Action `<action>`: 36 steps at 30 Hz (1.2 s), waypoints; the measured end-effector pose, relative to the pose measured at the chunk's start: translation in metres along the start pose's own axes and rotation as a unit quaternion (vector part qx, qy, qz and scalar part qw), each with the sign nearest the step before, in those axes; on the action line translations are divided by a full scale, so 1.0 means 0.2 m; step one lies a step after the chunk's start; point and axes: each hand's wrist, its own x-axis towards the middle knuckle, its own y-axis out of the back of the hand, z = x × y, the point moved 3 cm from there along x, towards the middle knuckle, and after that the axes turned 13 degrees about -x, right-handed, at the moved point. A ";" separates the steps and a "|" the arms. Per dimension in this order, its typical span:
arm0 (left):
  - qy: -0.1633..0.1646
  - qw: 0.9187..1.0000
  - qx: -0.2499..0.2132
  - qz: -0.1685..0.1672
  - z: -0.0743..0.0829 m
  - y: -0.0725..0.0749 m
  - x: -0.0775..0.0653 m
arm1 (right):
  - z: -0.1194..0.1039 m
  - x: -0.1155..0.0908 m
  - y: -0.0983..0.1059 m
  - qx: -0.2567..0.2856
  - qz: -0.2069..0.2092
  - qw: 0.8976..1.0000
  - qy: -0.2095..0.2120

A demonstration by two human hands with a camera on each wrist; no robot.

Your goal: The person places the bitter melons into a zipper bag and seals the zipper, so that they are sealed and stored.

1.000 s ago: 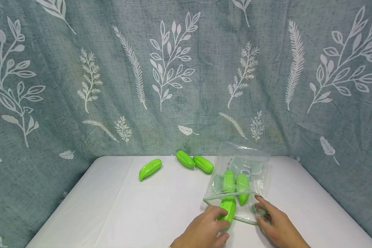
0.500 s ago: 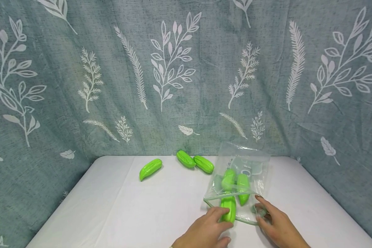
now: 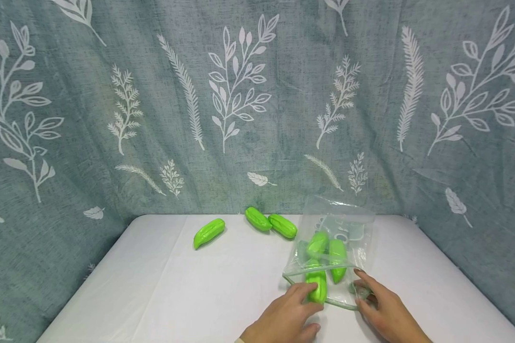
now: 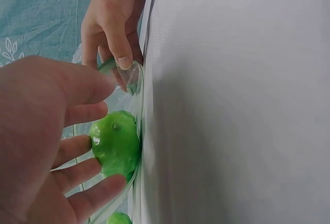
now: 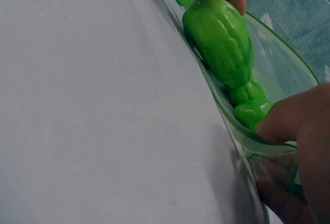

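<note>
A clear zip bag (image 3: 360,238) with a green-tinted mouth lies on the table, its opening toward me. Inside are a glossy green gourd-like vegetable (image 3: 337,262) with lengthwise ridges and another like it (image 3: 317,244). A third such vegetable (image 3: 317,288) lies in the mouth, its far end under the bag's upper layer. My left hand (image 3: 285,312) touches its near end (image 4: 114,141) with extended, spread fingers; the thumb stands apart from it. At the mouth's right corner my right hand (image 3: 382,305) pinches the bag's edge between thumb and fingers.
Two more green vegetables (image 3: 258,219) (image 3: 283,226) lie end to end at the table's back edge, left of the bag. Another vegetable (image 3: 209,233) lies farther left. A patterned curtain (image 3: 257,95) hangs behind the white table (image 3: 176,295).
My left hand's vegetable has slid farther into the bag, away from me. The left one inside has been pushed back and tilted. My right hand stays at the corner.
</note>
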 end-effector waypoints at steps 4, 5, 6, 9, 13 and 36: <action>0.004 1.000 0.002 0.001 0.00 0.00 0.01 | 0.00 0.00 0.00 -0.001 0.004 1.000 -0.001; 0.006 1.000 0.002 0.000 0.00 0.00 0.01 | 0.00 0.00 0.00 -0.001 0.005 1.000 -0.002; 0.008 1.000 0.002 0.000 0.00 0.00 0.01 | 0.00 0.00 0.00 -0.002 0.005 1.000 -0.002; 0.011 1.000 0.001 0.001 0.01 0.00 0.01 | 0.01 0.00 0.00 -0.006 0.003 1.000 -0.002; 0.014 1.000 0.002 0.008 0.01 0.00 0.02 | 0.01 0.00 0.00 -0.007 0.001 1.000 -0.001; 0.056 0.998 0.040 0.006 0.01 -0.02 0.08 | 0.01 0.00 -0.01 -0.007 0.006 1.000 0.000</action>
